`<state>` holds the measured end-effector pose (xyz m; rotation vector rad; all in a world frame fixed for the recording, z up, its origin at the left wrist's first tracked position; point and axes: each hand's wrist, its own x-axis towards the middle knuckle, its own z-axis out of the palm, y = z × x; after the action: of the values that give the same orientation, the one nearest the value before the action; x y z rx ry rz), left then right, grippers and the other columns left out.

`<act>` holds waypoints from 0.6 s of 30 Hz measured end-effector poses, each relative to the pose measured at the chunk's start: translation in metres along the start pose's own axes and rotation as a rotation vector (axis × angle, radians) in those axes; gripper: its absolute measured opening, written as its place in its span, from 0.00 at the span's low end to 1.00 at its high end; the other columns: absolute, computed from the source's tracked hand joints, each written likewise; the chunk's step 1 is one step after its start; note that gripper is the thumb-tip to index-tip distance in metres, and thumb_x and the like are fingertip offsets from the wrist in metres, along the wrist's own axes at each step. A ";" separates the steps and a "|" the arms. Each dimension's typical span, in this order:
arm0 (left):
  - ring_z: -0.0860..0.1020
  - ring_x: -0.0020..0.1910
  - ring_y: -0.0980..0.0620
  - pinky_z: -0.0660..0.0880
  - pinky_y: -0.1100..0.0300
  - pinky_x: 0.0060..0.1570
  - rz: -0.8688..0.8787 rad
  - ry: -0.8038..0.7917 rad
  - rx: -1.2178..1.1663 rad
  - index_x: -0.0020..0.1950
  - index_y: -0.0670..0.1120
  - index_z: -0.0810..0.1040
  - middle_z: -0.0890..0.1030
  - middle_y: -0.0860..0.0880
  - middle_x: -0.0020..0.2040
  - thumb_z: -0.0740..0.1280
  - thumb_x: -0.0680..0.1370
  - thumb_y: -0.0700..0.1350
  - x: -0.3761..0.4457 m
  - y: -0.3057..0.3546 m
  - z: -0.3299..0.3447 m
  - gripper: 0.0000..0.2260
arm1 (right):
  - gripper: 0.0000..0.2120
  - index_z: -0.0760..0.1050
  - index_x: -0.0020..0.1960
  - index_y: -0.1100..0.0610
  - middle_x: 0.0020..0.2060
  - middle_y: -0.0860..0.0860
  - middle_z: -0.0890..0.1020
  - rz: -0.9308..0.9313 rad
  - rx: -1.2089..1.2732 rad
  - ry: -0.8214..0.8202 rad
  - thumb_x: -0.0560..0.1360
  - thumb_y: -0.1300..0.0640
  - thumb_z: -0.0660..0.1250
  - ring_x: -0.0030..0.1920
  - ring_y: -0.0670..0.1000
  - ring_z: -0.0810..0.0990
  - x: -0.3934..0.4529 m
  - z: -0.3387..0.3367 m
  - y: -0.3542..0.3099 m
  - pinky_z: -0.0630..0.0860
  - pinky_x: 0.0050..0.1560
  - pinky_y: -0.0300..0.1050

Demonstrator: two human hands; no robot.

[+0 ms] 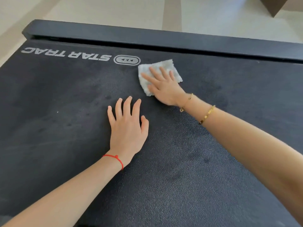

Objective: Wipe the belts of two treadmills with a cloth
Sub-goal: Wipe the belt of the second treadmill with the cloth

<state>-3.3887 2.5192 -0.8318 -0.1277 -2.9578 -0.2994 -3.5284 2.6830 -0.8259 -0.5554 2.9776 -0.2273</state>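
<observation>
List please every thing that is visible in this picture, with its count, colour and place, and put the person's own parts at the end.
treadmill belt: one, black, fills most of the view
logo: one, grey print, far left part of the belt
side rail: one, black, along the far edge of the belt
cloth: one, pale grey, on the belt beside the logo
floor: pale, beyond the rail
red string bracelet: one, left wrist
gold bracelets: two, right wrist
left hand: flat on the bare belt
right hand: fingers straight, presses the cloth
</observation>
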 end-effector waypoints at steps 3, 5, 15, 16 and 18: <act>0.61 0.76 0.41 0.55 0.37 0.74 -0.001 0.001 -0.006 0.75 0.48 0.67 0.67 0.45 0.75 0.52 0.79 0.52 -0.001 -0.001 -0.001 0.25 | 0.24 0.50 0.79 0.44 0.80 0.51 0.49 -0.010 -0.012 0.000 0.84 0.50 0.47 0.79 0.60 0.45 -0.008 -0.007 0.022 0.43 0.75 0.60; 0.61 0.76 0.41 0.55 0.37 0.74 -0.006 -0.005 -0.021 0.75 0.48 0.67 0.66 0.45 0.75 0.53 0.79 0.52 -0.001 -0.001 -0.001 0.24 | 0.24 0.49 0.79 0.44 0.80 0.51 0.47 0.185 0.011 0.007 0.84 0.49 0.46 0.79 0.60 0.43 -0.010 -0.020 0.059 0.42 0.76 0.59; 0.60 0.76 0.40 0.53 0.36 0.74 -0.009 -0.004 -0.038 0.75 0.48 0.66 0.66 0.45 0.75 0.56 0.80 0.50 -0.002 0.000 0.000 0.23 | 0.24 0.48 0.79 0.42 0.80 0.51 0.47 0.153 0.027 0.022 0.84 0.49 0.47 0.78 0.61 0.43 -0.120 -0.010 0.028 0.40 0.75 0.60; 0.60 0.76 0.40 0.53 0.36 0.74 -0.011 -0.004 -0.039 0.75 0.48 0.66 0.65 0.45 0.75 0.56 0.80 0.50 -0.002 0.000 0.000 0.23 | 0.24 0.48 0.79 0.42 0.80 0.51 0.48 0.071 0.017 0.035 0.84 0.49 0.47 0.78 0.61 0.44 -0.139 -0.004 0.011 0.40 0.75 0.60; 0.59 0.76 0.41 0.52 0.37 0.75 -0.011 -0.003 -0.049 0.75 0.48 0.66 0.65 0.45 0.75 0.56 0.81 0.49 -0.002 0.001 0.001 0.23 | 0.24 0.47 0.79 0.40 0.80 0.47 0.46 -0.053 0.065 0.015 0.84 0.48 0.47 0.79 0.56 0.40 -0.176 0.003 -0.011 0.36 0.76 0.55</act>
<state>-3.3863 2.5199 -0.8327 -0.1179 -2.9561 -0.3736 -3.3604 2.7367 -0.8140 -0.6286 2.9599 -0.3336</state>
